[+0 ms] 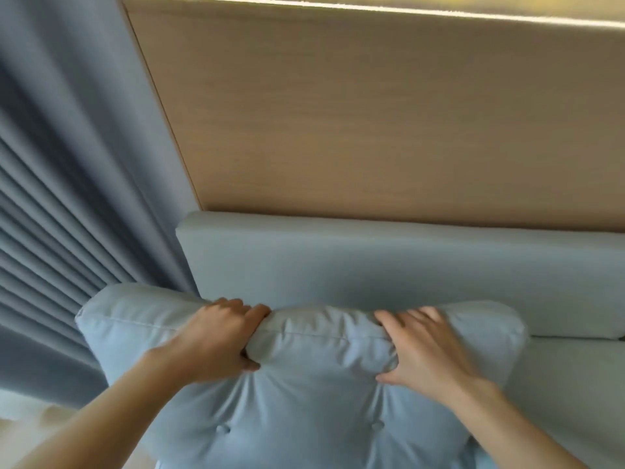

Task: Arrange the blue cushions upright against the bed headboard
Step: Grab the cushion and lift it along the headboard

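Observation:
A pale blue tufted cushion (304, 401) stands upright in front of the padded blue headboard (372, 262), near its left end. My left hand (213, 340) grips the cushion's top edge, fingers over the seam and thumb pressed into the front. My right hand (422, 346) clasps the same top edge further right, fingers spread over the back. The fabric bunches between both hands. A second pale blue cushion (575, 326) shows partly at the right, lying along the headboard's foot behind the first.
A wooden wall panel (372, 113) rises above the headboard. Grey-blue pleated curtains (67, 198) hang at the left, close to the cushion's left corner. A strip of light floor (20, 431) shows at the bottom left.

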A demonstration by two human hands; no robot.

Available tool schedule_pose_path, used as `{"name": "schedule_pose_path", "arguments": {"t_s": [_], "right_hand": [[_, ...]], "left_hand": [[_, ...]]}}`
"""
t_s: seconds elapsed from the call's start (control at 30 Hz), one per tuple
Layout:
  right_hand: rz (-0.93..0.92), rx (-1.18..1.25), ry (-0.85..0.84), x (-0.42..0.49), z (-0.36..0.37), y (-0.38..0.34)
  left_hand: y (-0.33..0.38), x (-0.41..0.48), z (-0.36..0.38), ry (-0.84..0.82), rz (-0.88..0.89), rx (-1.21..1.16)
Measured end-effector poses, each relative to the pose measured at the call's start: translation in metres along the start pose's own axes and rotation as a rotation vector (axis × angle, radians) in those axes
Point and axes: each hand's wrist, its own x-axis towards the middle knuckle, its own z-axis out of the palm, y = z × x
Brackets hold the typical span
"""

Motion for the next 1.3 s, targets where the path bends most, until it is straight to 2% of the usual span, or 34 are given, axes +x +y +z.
{"name": "schedule_pose_path", "arguments": {"t_s": [0.07,0.23,0.33,0.5,0.73,0.9,1.03,1.17,1.23,1.3], "right_hand": [[0.023,-0.038,0.058,0.023,-0.016,0.012],[0.074,-0.076,0.145,0.079,-0.022,0.032],[0.132,-0.083,0.099,0.104,-0.006,0.030],[0.272,-0.012,-0.152,0.117,0.039,0.016],[0.264,0.030,-0.197,0.122,0.037,0.026],[0.234,0.050,-0.167,0.111,0.031,0.028],[0.200,0.188,-0.015,0.072,0.015,0.044],[0.270,0.313,0.207,-0.009,0.005,0.088],[0.336,0.267,0.218,-0.059,0.005,0.126],[0.406,0.218,0.144,-0.112,0.004,0.171]], "left_hand": [[-0.010,0.018,-0.011,0.115,0.006,0.035],[-0.040,0.073,-0.016,0.201,-0.042,-0.014],[-0.057,0.097,0.003,0.159,-0.101,-0.012],[-0.063,0.109,0.055,-0.011,-0.171,-0.006],[-0.069,0.120,0.057,-0.029,-0.168,-0.005],[-0.061,0.120,0.050,-0.052,-0.198,-0.003],[-0.023,0.126,0.036,-0.022,-0.170,-0.060],[0.067,0.149,0.016,0.043,0.015,-0.161],[0.125,0.167,0.009,0.042,0.127,-0.194],[0.189,0.187,0.009,0.021,0.222,-0.216]]}}
